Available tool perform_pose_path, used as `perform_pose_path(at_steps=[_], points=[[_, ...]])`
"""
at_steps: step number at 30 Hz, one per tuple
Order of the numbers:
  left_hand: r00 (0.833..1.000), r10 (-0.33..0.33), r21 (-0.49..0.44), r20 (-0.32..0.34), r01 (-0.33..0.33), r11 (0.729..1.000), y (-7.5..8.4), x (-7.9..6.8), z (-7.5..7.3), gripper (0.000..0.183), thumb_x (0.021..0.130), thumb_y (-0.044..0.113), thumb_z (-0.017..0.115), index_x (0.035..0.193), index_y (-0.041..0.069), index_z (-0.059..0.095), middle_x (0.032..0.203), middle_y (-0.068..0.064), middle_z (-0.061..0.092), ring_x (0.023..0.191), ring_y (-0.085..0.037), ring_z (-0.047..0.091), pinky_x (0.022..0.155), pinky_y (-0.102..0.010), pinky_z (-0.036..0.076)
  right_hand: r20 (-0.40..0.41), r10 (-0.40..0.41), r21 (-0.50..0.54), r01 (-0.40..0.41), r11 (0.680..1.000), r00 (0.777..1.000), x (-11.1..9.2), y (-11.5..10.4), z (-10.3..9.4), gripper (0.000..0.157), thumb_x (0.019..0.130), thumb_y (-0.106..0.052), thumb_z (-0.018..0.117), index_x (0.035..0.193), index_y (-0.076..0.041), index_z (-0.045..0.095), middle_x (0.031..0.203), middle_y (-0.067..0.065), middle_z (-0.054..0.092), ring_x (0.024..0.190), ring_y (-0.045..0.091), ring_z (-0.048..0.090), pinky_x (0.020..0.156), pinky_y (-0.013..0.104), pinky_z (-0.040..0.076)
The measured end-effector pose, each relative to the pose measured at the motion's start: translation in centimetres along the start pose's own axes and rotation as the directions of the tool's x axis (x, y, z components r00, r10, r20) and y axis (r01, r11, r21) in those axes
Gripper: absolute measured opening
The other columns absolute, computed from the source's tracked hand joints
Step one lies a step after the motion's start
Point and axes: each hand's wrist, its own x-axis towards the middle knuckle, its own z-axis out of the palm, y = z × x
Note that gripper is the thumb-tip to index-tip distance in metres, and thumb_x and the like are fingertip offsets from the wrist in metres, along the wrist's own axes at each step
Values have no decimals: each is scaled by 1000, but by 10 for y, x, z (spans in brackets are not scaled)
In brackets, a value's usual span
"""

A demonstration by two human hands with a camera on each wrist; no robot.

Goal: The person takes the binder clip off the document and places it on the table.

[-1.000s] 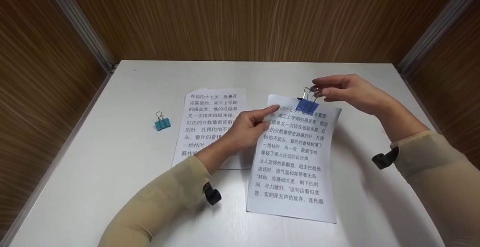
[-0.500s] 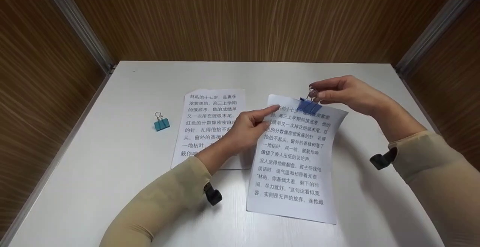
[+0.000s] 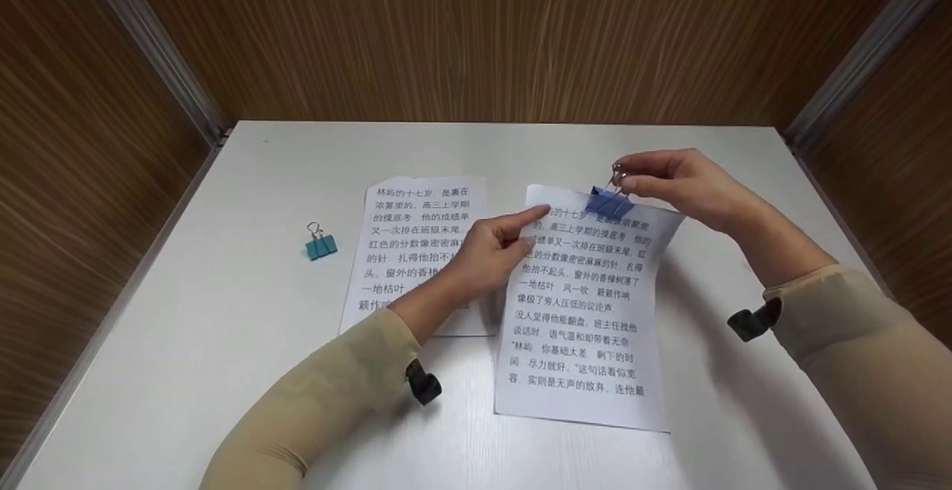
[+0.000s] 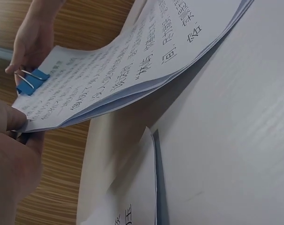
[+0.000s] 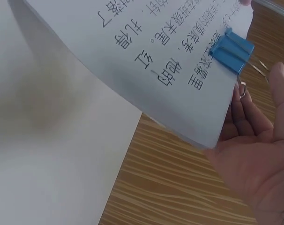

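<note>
Along its left edge, a stack of printed sheets (image 3: 580, 311) is pinched between the thumb and fingers of my left hand (image 3: 491, 256). A blue binder clip (image 3: 610, 204) sits over the stack's top edge with its wire handles pointing up. My right hand (image 3: 688, 178) has its thumb and fingertips at those handles, pinching them. From the right wrist, the clip (image 5: 232, 50) straddles the paper edge, and the sheets' corner bends beside the palm. The left wrist view shows the upper part of the stack (image 4: 132, 70) raised off the table, its layered edges slightly parted.
A second stack of printed sheets (image 3: 416, 252) lies on the white table (image 3: 186, 341) to the left, partly beneath my left forearm. Further left rests a teal binder clip (image 3: 320, 246). Wood-grain panels (image 3: 491, 36) enclose the table at the back and sides.
My right fingers have closed in on the clip's handles. Over the last half second, the clip has shifted slightly up and left, and the stack's lower edge has risen a little.
</note>
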Motion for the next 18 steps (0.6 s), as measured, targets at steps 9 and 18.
perform_pose_path(at_steps=[9, 18], points=[[993, -40, 60, -107, 47, 997, -14, 12, -10, 52, 105, -2, 59, 151, 22, 61, 135, -2, 72, 102, -21, 76, 82, -32, 62, -283, -26, 14, 31, 999, 959, 0, 4, -2, 50, 102, -36, 74, 141, -6, 68, 124, 4, 73, 111, 15, 68, 97, 16, 52], [985, -107, 68, -132, 117, 991, -25, 26, -23, 54, 106, -3, 56, 154, 20, 57, 145, -5, 66, 111, -18, 73, 91, -32, 61, -275, 34, -11, -38, 999, 961, -12, 17, -15, 54, 103, -39, 72, 145, -6, 64, 125, 0, 71, 112, 17, 65, 96, 14, 51]])
